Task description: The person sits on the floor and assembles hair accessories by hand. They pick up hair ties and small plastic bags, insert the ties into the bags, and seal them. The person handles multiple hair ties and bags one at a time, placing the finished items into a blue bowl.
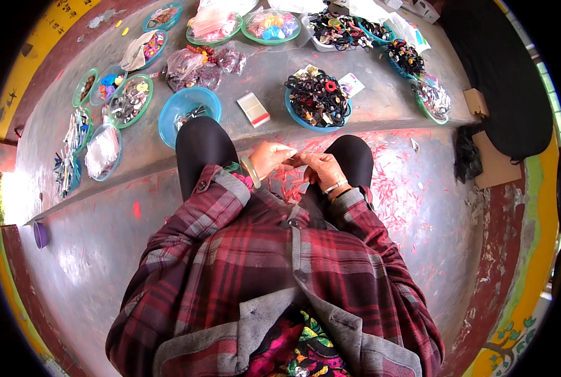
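Observation:
My left hand (269, 157) and my right hand (321, 168) meet in front of my knees, fingertips pinched together on something very small that I cannot make out. A pale green bangle sits on my left wrist, a silver one on my right. Both sleeves are dark red plaid. Below the hands the floor is strewn with small red scraps (393, 182). Just beyond my knees stands a blue bowl of black and red hair ties (318, 100), and a small box of clear sleeves (253, 108) lies beside it.
A raised concrete step (136, 151) carries several bowls and plates of small trinkets: an almost bare blue bowl (189, 113), green-rimmed plates (129, 99), plastic bags (202, 66). A black mat (500, 69) and cardboard (494, 164) lie right. A purple cup (40, 234) sits left.

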Action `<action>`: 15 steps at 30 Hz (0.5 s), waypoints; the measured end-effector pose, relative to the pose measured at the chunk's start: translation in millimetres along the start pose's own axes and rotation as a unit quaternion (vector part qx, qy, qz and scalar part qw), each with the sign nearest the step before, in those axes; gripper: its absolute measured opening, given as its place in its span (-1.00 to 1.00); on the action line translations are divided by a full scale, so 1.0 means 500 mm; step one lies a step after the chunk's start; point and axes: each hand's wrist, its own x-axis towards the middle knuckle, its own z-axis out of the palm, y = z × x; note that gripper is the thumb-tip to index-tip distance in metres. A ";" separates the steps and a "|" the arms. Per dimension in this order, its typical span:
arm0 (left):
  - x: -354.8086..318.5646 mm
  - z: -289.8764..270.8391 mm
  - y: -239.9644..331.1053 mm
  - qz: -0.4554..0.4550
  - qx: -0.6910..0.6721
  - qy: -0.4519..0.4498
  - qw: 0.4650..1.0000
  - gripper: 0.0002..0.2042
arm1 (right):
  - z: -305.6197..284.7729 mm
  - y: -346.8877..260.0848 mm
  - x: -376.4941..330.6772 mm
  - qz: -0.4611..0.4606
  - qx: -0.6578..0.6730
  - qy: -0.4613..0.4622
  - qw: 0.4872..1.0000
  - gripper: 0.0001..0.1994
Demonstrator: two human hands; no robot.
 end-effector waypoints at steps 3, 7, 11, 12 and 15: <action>-0.003 0.006 0.003 0.006 0.006 -0.008 1.000 -0.70 | -0.006 -0.010 -0.006 0.009 -0.029 -0.027 0.999 -0.75; -0.012 0.016 0.016 0.025 0.011 -0.022 0.999 -0.68 | 0.003 -0.021 -0.016 -0.007 0.007 -0.028 1.000 -0.72; -0.016 0.010 0.017 0.004 0.035 0.005 0.999 -0.66 | 0.000 -0.016 -0.016 -0.029 -0.041 -0.056 0.997 -0.68; -0.015 0.007 0.016 0.002 0.059 0.017 0.998 -0.66 | 0.001 -0.016 -0.016 -0.038 -0.057 -0.062 0.996 -0.67; -0.020 0.005 0.024 -0.009 0.136 0.007 0.991 -0.67 | 0.010 -0.027 -0.023 -0.040 -0.106 -0.071 0.991 -0.70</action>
